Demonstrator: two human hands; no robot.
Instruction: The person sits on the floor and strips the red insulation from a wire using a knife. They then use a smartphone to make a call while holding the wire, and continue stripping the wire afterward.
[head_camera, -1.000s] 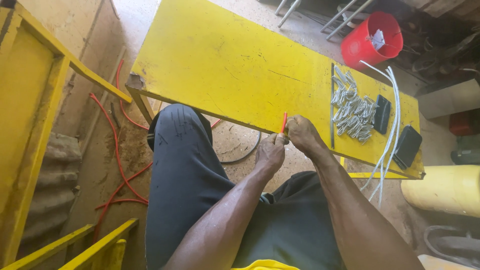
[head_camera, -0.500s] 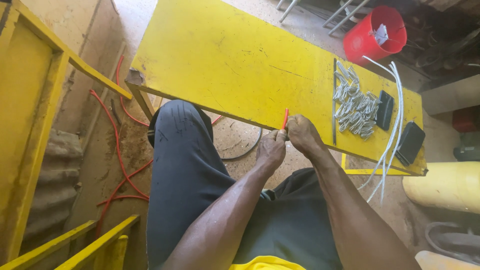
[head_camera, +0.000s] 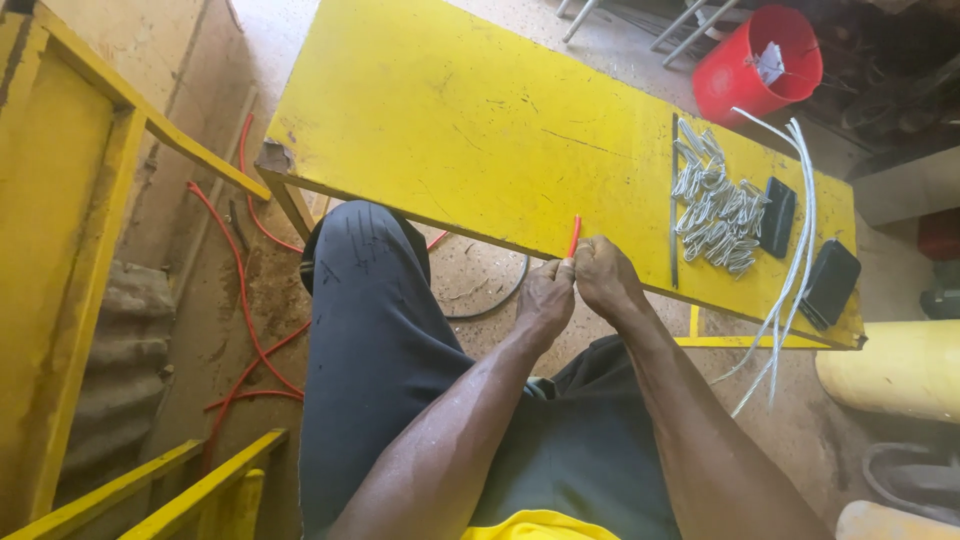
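My left hand (head_camera: 543, 297) and my right hand (head_camera: 604, 280) are pressed together just below the near edge of a yellow bench top (head_camera: 450, 120). Both pinch a short red piece of wire (head_camera: 574, 236) that sticks up between the fingertips over the bench edge. On the bench to the right lies a pile of bent white wire pieces (head_camera: 715, 205). My dark trouser leg (head_camera: 370, 300) is raised under the bench.
Long white wires (head_camera: 795, 235) hang over the bench's right end, beside two black flat objects (head_camera: 828, 283) and a thin dark rod (head_camera: 674, 200). A red bucket (head_camera: 757, 65) stands beyond. Red cable (head_camera: 245, 300) trails on the dirt floor; yellow frames (head_camera: 60, 200) stand left.
The hands stay together on the red wire piece at the bench edge; only the view has shifted slightly.
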